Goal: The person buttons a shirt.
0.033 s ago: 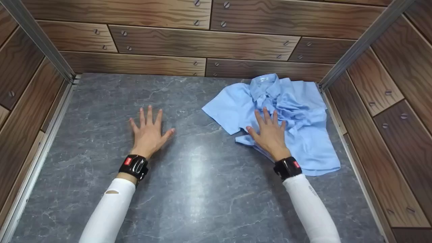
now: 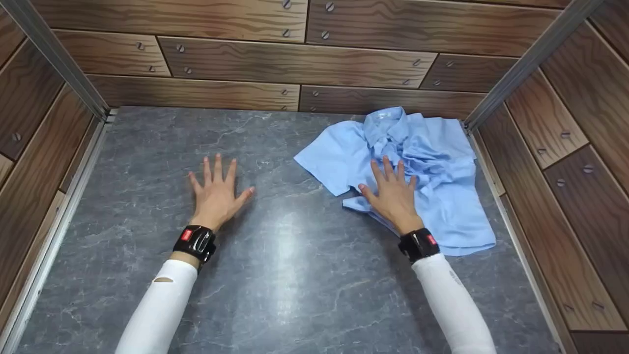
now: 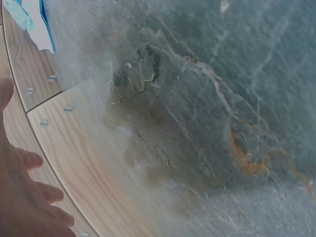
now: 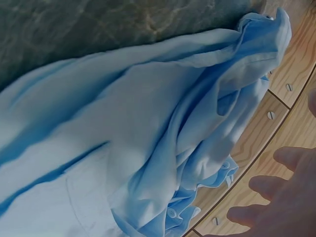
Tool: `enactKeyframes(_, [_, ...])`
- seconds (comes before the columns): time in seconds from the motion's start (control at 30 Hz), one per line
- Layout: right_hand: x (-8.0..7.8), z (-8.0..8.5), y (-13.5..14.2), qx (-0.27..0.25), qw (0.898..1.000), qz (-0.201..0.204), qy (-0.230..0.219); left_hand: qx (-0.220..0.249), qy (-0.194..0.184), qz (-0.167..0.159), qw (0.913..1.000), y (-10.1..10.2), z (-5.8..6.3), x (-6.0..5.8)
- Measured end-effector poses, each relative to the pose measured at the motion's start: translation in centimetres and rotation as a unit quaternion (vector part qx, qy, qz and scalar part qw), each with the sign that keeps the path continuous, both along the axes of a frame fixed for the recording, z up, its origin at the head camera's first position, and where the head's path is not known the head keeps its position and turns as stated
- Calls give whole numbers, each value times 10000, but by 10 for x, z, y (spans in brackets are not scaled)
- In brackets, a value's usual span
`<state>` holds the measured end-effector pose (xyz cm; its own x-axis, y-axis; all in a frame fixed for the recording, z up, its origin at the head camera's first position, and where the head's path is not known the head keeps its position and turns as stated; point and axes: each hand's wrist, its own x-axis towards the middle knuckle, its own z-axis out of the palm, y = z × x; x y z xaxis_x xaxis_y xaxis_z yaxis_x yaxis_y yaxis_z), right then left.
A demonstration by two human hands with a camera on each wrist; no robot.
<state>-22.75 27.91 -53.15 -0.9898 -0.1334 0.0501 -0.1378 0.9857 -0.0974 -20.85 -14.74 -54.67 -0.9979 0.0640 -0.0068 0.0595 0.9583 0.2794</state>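
Observation:
A light blue collared shirt (image 2: 452,206) lies rumpled on the right of the dark grey marbled table, its collar toward the back wall and one short sleeve spread to the left. Over its left part is my right hand (image 2: 394,200), fingers straight and spread, holding nothing. In the right wrist view the shirt (image 4: 143,98) shows folds and buttons, and the fingers (image 4: 269,187) stand apart from it. On the left, my left hand (image 2: 214,200) is spread flat above the bare tabletop, with nothing in it. The left wrist view shows its fingers (image 3: 47,192) at the edge.
The grey table (image 2: 275,305) is enclosed by a wood-patterned back wall (image 2: 236,59) and side walls (image 2: 580,196), with metal rails (image 2: 69,211) along the edges. The shirt's right side lies close to the right rail. Each wrist wears a black strap (image 2: 196,242).

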Motion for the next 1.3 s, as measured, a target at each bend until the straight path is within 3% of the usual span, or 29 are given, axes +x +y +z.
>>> enactKeyframes(0.73, [2, -4, 1, -379, 9990, 41, -212, 69, 25, -11, 10000, 2, -3, 0])
enactKeyframes(1.1, [2, -14, -1, -593, 9925, -91, -1066, 165, -21, -41, 9999, 4, -6, 2])
enactKeyframes(1.2, [3, -18, -6, -552, 9940, 93, -939, 201, -23, -85, 9998, 6, -7, 3])
enactKeyframes(1.3, [5, -21, -14, -668, 9956, 368, -540, 192, -5, -138, 9997, 10, -10, 4])
